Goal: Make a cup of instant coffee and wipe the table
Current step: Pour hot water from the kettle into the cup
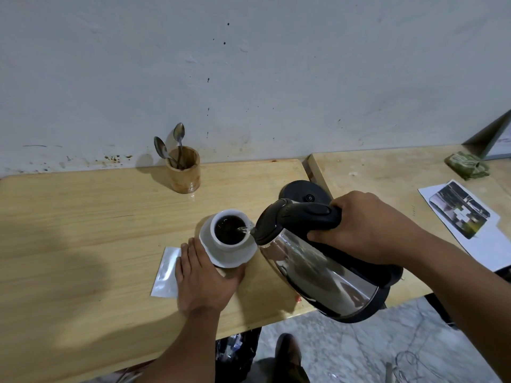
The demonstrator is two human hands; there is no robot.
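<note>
On the wooden surface, seen from the head view, the pour is under way: the right hand has its fingers wrapped round the black handle of the steel kettle, tilted so a thin stream of water runs from its spout into the white cup. The cup stands on a saucer and already holds dark liquid well up its wall, so the coffee seems nearly made. At seven o'clock of the cup, the left hand lies flat, fingers straight, touching the saucer's rim and overlapping an opened silver sachet. At eleven o'clock, a wooden holder carries two spoons. Stirring and wiping likely remain; at two o'clock lies a green cloth.
</note>
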